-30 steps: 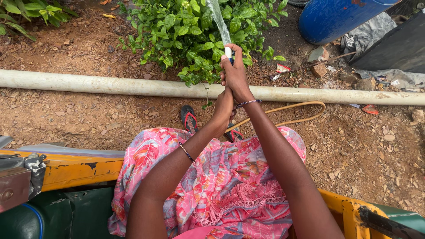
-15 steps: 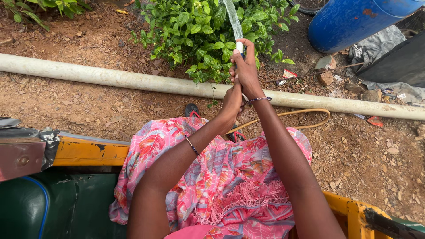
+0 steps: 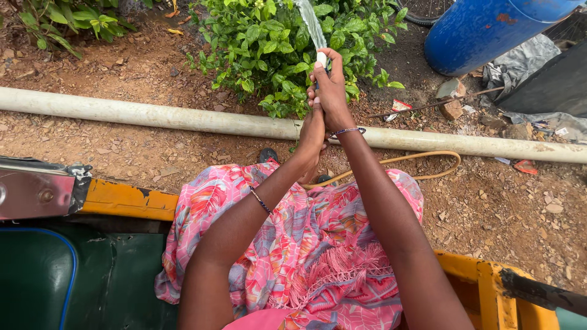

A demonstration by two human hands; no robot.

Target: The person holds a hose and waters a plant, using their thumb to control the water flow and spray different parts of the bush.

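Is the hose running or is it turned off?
Running. A stream of water shoots from the hose tip in the right hand onto the green bush.

bush (image 3: 275,43) behind pipe (image 3: 153,116), barrel (image 3: 483,24) right

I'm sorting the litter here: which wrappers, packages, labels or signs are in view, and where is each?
Crumpled red-and-white wrapper: on the soil beyond the long white pipe, right of the green shrub.
Flattened red-orange wrapper: on the gravel just this side of the pipe, far right.
Small white scrap: by the grey sheeting; too small to tell.
No signs or screens.
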